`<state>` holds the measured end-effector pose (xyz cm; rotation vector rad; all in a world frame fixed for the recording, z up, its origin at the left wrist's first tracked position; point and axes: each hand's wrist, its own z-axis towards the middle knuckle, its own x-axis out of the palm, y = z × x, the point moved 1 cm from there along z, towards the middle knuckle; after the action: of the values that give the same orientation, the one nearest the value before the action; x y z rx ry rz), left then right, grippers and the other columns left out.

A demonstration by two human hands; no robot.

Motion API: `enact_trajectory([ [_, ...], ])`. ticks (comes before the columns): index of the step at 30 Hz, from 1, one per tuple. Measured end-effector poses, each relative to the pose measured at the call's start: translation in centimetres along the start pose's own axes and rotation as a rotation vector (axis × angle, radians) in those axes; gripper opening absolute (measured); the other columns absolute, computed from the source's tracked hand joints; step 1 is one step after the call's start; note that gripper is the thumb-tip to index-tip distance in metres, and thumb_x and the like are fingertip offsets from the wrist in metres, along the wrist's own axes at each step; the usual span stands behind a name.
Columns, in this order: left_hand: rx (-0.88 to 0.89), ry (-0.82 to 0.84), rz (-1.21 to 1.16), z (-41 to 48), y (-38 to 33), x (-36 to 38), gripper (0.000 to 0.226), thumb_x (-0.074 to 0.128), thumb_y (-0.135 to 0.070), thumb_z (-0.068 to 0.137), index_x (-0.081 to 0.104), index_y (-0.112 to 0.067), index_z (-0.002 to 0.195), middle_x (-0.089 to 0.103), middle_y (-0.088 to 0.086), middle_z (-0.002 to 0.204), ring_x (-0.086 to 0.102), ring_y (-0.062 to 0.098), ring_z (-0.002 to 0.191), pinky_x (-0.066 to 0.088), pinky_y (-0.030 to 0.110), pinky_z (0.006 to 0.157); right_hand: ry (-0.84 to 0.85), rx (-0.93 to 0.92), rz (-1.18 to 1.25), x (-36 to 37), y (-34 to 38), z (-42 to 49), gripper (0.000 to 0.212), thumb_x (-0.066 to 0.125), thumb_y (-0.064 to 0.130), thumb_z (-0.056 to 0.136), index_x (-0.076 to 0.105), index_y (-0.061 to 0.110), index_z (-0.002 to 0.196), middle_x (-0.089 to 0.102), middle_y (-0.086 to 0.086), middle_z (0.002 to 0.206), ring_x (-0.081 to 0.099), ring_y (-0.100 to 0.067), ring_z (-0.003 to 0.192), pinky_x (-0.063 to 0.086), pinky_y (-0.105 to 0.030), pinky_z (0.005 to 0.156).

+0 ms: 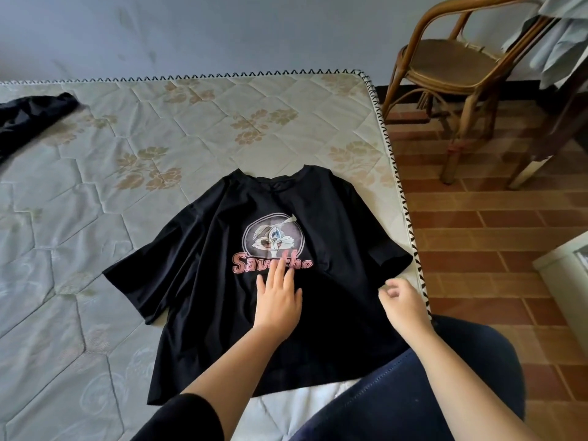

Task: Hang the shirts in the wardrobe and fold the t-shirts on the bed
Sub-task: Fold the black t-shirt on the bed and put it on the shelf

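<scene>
black short-sleeve t-shirt with cartoon rabbit print and pink lettering [206,249] lies flat, print up, on the pale quilted floral bed [95,186], near its right edge. left hand [278,297] flat on the shirt just below the lettering, fingers straight and together, fingertips over the letters. right hand [402,300] by the shirt's right sleeve, fingers loosely curled, holding nothing; contact with fabric: can't tell.

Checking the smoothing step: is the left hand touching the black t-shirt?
Touching. The head view shows the left hand lying flat on the black t-shirt, fingers over its pink lettering.
</scene>
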<state>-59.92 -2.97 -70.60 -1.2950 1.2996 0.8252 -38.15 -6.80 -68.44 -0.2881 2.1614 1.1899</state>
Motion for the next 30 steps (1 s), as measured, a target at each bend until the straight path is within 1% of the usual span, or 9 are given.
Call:
enact_trajectory([
  [2,0.036,-0.001,-0.007,1.8,-1.3,-0.3,0.053,0.026,-0.031,0.102,0.013,-0.011,0.150,-0.004,0.004,0.159,-0.010,0.019,0.146,0.001,0.044,0.116,0.013,0.030,0.168,-0.1,0.6,1.2,0.026,0.052,0.022,0.095,0.055,0.012,0.119,0.057,0.003,0.097,0.052,-0.014,0.092,0.039,-0.027,0.080],
  [4,0.052,0.017,-0.009,3.4,-2.3,-0.5,0.053,0.024,-0.032,0.102,0.012,-0.011,0.150,-0.005,0.004,0.159,-0.010,0.020,0.146,0.000,0.044,0.116,0.010,0.106,0.317,0.0,1.0,3.0,0.006,0.051,0.027,0.095,0.052,0.023,0.091,0.050,0.005,0.085,0.049,-0.011,0.082,0.037,-0.025,0.072],
  [6,0.052,0.032,-0.006,4.7,-3.0,-0.5,0.054,0.023,-0.033,0.103,0.008,-0.012,0.151,-0.007,0.003,0.159,-0.012,0.019,0.145,-0.002,0.043,0.116,-0.047,0.191,0.442,0.3,1.6,4.4,0.027,0.054,0.033,0.093,0.039,0.025,0.072,0.040,0.006,0.071,0.047,-0.014,0.073,0.038,-0.027,0.066],
  [9,0.036,0.074,-0.010,6.2,-3.9,-0.4,0.055,0.021,-0.034,0.103,0.004,-0.014,0.151,-0.010,0.001,0.159,-0.013,0.019,0.145,-0.001,0.044,0.116,-0.092,0.410,0.717,1.0,2.3,6.1,0.032,0.063,0.033,0.089,0.051,0.004,0.097,0.057,-0.012,0.087,0.059,-0.030,0.092,0.049,-0.047,0.090],
  [13,0.014,0.120,0.000,7.5,-4.3,-0.2,0.056,0.019,-0.036,0.103,0.002,-0.015,0.151,-0.013,0.000,0.158,-0.014,0.019,0.145,0.000,0.045,0.116,-0.135,0.345,0.584,0.6,3.6,8.3,0.024,0.057,0.029,0.092,0.057,0.004,0.096,0.058,-0.010,0.086,0.056,-0.027,0.079,0.047,-0.037,0.072],
  [18,-0.015,0.152,-0.056,9.4,-5.0,-0.1,0.057,0.019,-0.040,0.102,0.000,-0.018,0.151,-0.014,-0.002,0.158,-0.015,0.020,0.145,0.004,0.050,0.114,-0.358,0.176,0.667,-3.7,5.0,12.0,0.025,0.051,0.028,0.096,0.055,0.004,0.090,0.056,-0.006,0.077,0.051,-0.025,0.074,0.037,-0.031,0.069],
  [23,-0.078,0.197,-0.065,10.9,-5.6,0.3,0.059,0.019,-0.048,0.100,-0.003,-0.027,0.151,-0.015,0.000,0.158,-0.017,0.025,0.144,0.008,0.059,0.111,-0.504,0.120,0.559,-8.7,5.2,16.5,0.034,0.047,0.036,0.097,0.053,0.003,0.093,0.055,-0.012,0.106,0.053,-0.030,0.093,0.041,-0.038,0.078],
  [26,-0.076,0.222,-0.017,11.4,-6.1,0.5,0.060,0.019,-0.051,0.099,-0.003,-0.031,0.150,-0.018,0.002,0.157,-0.020,0.029,0.143,0.005,0.062,0.109,-0.477,0.115,0.445,-10.5,5.3,18.3,0.043,0.043,0.040,0.098,0.056,0.004,0.116,0.049,-0.012,0.129,0.052,-0.033,0.112,0.041,-0.038,0.085],
  [30,0.008,0.194,0.082,12.5,-7.1,0.5,0.062,0.018,-0.050,0.099,-0.004,-0.025,0.151,-0.018,0.003,0.157,-0.021,0.029,0.143,-0.004,0.058,0.111,-0.220,0.084,0.376,-10.3,5.0,18.7,0.058,0.053,0.035,0.095,0.032,0.016,0.145,0.038,-0.006,0.148,0.040,-0.028,0.131,0.036,-0.039,0.101],
])
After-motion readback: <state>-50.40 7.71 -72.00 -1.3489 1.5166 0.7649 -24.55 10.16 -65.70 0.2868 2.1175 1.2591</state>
